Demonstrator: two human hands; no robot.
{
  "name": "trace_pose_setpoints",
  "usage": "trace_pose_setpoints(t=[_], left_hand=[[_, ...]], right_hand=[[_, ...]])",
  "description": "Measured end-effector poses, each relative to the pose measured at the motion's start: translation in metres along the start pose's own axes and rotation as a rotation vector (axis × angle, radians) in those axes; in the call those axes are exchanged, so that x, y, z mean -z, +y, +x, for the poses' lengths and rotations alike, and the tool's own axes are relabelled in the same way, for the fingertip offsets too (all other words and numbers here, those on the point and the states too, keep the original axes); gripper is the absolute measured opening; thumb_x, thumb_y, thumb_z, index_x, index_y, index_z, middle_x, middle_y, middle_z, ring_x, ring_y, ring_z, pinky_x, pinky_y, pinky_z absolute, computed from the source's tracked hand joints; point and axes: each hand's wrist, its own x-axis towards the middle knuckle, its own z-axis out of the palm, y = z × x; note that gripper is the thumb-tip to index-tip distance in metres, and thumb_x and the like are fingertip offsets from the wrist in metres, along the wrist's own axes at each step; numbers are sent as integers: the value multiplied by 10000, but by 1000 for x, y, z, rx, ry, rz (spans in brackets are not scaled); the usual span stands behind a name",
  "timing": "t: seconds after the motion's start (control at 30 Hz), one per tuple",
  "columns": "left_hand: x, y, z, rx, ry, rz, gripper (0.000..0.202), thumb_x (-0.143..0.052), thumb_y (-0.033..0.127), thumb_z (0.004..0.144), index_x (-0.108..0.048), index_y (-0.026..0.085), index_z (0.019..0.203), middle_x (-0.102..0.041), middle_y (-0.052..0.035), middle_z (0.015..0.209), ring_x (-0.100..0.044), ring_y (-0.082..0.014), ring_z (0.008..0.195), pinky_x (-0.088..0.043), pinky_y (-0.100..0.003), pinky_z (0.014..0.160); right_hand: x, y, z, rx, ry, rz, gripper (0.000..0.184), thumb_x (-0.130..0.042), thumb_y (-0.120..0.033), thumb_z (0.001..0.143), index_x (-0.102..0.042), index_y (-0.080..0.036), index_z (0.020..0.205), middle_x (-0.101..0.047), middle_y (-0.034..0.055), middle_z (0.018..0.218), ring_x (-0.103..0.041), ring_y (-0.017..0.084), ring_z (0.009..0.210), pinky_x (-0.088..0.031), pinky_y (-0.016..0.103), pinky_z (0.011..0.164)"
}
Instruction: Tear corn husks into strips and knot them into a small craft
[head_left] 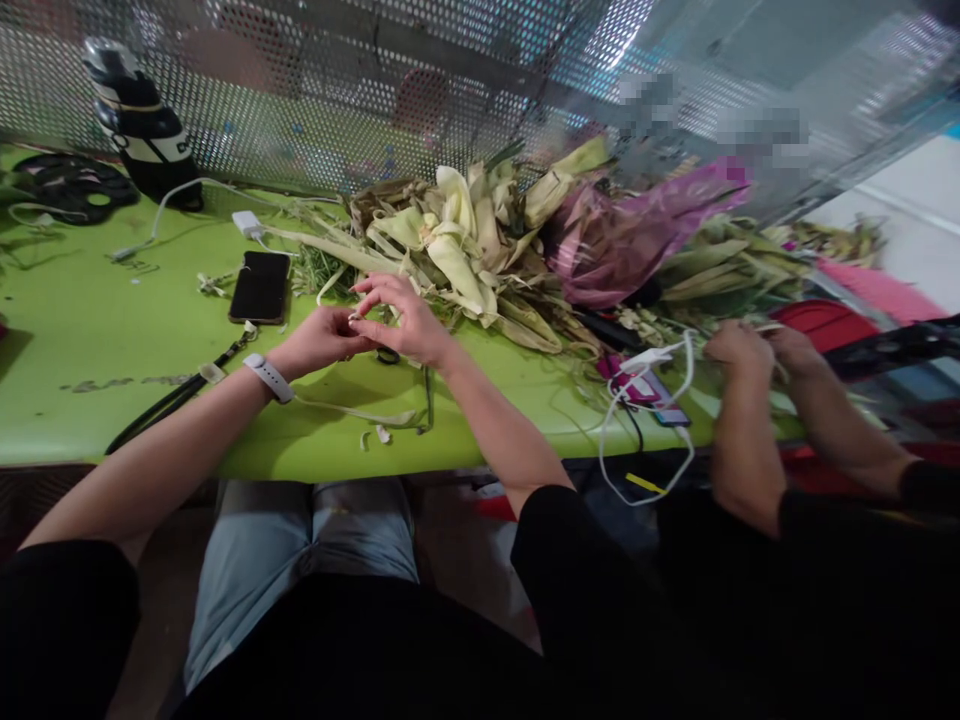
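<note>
Over the green table [172,410], my left hand [326,338] and my right hand [405,322] meet at the fingertips. Both pinch at a small pale bit between them, too small and covered to name. The other fingers of my right hand are raised and curved. Just beyond my hands lies a heap of dried corn husks [457,260], pale yellow and tan. Below them a thin pale husk strip [356,411] and small white scraps [383,434] rest on the tabletop. A white watch [268,378] is on my left wrist.
A phone [259,287] with a strap [180,402] lies on the left, near a white charger [247,225] and a dark bottle [146,130]. Right of the heap are a pink plastic bag [622,235], another phone [660,400] with a white cable, and a co-worker's hands [750,350].
</note>
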Motion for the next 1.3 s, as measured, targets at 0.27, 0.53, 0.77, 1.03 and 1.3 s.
trace_pose_setpoints(t=[0.27, 0.53, 0.77, 1.03, 1.3], left_hand=[[1, 3, -2, -26, -119, -38, 309, -736, 434, 807, -686, 130, 782, -509, 25, 527, -415, -63, 461, -335, -182, 442], [-3, 5, -4, 55, -262, -164, 406, -782, 446, 776, -619, 125, 589, -504, 9, 465, -401, -52, 425, -335, -188, 431], [-8, 0, -2, 289, -71, -494, 257, -693, 375, 875, -732, 126, 926, -722, -80, 710, -694, -150, 648, -538, -232, 611], [-7, -7, 8, -6, 287, -746, 219, -793, 249, 777, -671, 148, 929, -762, -42, 931, -727, -144, 895, -540, -242, 853], [-7, -3, 5, -51, 374, -556, 410, -830, 395, 719, -648, 145, 987, -751, -100, 1003, -727, -187, 866, -545, -243, 634]], right_hand=[[-5, 6, 2, -86, 27, 210, 213, -735, -421, 829, -677, -222, 778, -680, 44, 1104, -562, 226, 1259, -370, 461, 1145], [-16, 3, 1, -55, 69, 257, 158, -752, -345, 831, -675, -217, 779, -655, 56, 1128, -579, 189, 1223, -409, 400, 1131], [0, 2, 5, -117, 340, 69, 240, -678, -452, 879, -659, -220, 939, -639, 33, 1044, -610, 166, 1072, -466, 371, 1036], [3, -6, -1, -413, 75, 224, 330, -631, -455, 886, -638, -169, 721, -629, 0, 663, -597, 125, 665, -509, 266, 676], [-34, -3, 0, -473, -109, 697, 369, -744, -522, 788, -654, -165, 771, -698, 9, 689, -648, 113, 652, -550, 263, 712]])
